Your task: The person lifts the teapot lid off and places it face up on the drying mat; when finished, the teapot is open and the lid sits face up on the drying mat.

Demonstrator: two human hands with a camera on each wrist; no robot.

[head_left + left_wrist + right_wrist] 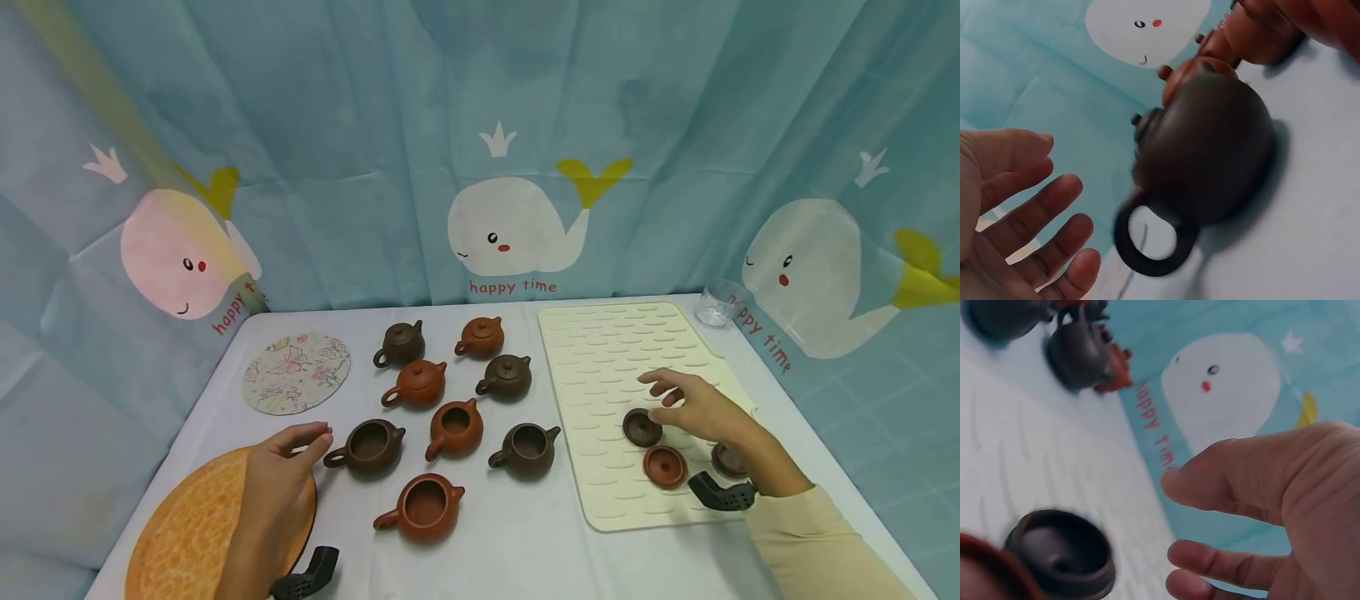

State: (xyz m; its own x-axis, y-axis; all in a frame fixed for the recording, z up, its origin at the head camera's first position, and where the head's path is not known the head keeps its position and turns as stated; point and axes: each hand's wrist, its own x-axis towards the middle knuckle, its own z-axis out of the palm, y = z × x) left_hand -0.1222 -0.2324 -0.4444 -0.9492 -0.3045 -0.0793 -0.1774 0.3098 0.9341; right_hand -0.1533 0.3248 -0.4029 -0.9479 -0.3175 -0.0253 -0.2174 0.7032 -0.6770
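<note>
My left hand (279, 467) holds nothing, its fingers loosely bent beside the handle of a dark brown lidless teapot (369, 467). In the left wrist view that teapot (1210, 144) stands apart from the fingertips. Over the cream mat (600, 500) hangs my right hand (697, 406), also holding nothing, thumb apart from the fingers. Close below its thumb lies a dark lid (642, 427), underside up, seen too as a dark lid (1063, 556) in the right wrist view. A reddish lid (665, 467) lies beside it; another dark lid (727, 460) is partly hidden by the right wrist.
More lidless teapots stand mid-table: two reddish ones (457, 432) (427, 512) and a dark one (527, 454). Several lidded teapots, including a reddish one (420, 385), stand behind. A floral round mat (296, 375), a golden round mat (187, 525) and a clear cup (716, 307) lie around.
</note>
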